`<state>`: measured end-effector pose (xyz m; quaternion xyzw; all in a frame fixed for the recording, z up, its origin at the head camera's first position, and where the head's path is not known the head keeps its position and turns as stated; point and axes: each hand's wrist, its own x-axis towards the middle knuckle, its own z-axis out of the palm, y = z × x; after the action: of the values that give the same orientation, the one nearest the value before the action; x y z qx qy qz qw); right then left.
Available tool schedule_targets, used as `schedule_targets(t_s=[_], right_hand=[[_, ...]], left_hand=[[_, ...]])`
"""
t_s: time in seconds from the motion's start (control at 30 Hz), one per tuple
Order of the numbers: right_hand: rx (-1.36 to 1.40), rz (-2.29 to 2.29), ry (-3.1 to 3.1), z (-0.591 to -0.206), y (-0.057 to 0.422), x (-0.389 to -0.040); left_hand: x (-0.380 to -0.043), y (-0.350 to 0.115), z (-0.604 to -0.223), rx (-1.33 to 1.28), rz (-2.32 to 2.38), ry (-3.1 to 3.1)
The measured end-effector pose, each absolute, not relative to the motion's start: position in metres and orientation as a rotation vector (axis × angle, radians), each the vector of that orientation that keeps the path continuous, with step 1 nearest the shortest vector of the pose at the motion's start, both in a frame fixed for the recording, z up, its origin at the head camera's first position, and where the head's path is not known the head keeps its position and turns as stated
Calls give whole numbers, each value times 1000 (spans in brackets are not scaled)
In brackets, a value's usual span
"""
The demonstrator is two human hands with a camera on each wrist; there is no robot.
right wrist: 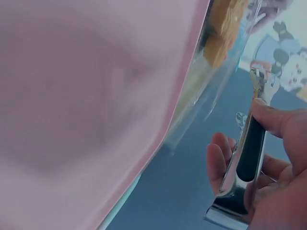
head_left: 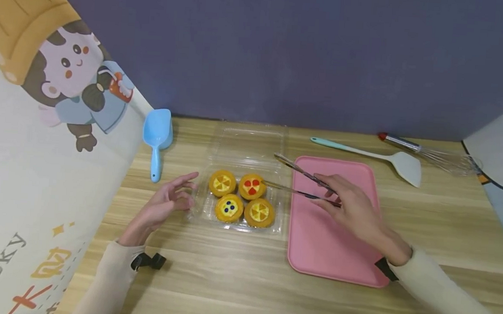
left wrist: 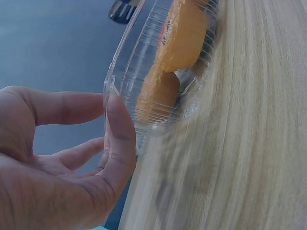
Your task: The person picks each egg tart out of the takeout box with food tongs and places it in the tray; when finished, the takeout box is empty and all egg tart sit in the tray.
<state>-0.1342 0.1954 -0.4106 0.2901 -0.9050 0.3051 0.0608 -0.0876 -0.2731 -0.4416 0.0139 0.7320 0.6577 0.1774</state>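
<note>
My left hand (head_left: 160, 206) pinches the left rim of a clear plastic container (left wrist: 125, 52) between thumb and fingers. Its see-through lid (head_left: 249, 145) is folded back toward the wall. Inside sit several round toy tarts; the one at the back right has red fruit pieces (head_left: 253, 187), and the front left one carries dark blue dots (head_left: 229, 208). Metal tongs (right wrist: 250, 152) with black grip panels are held in my right hand (head_left: 354, 209), above the pink tray. Their arms are spread, with nothing between them, and the nearer tip overlaps the red-topped tart in the head view.
The pink tray (head_left: 328, 248) lies right of the container. Behind it are a spatula (head_left: 406, 167) with a mint handle and a whisk (head_left: 437, 156). A blue scoop (head_left: 158, 132) rests at the back left. A dark wall panel (head_left: 283, 58) closes off the back.
</note>
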Motion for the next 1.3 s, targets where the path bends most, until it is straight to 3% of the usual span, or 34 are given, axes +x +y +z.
schedule_targets(t_s=[0.8,1.3], right_hand=[[1227,692,-2915,-400,109,-164],[1237,640,-2967,-402,89,-164]], left_hand=[[-88,-271,-441,12,1860,2081],[-86,-270,-440,10,1876,2061]])
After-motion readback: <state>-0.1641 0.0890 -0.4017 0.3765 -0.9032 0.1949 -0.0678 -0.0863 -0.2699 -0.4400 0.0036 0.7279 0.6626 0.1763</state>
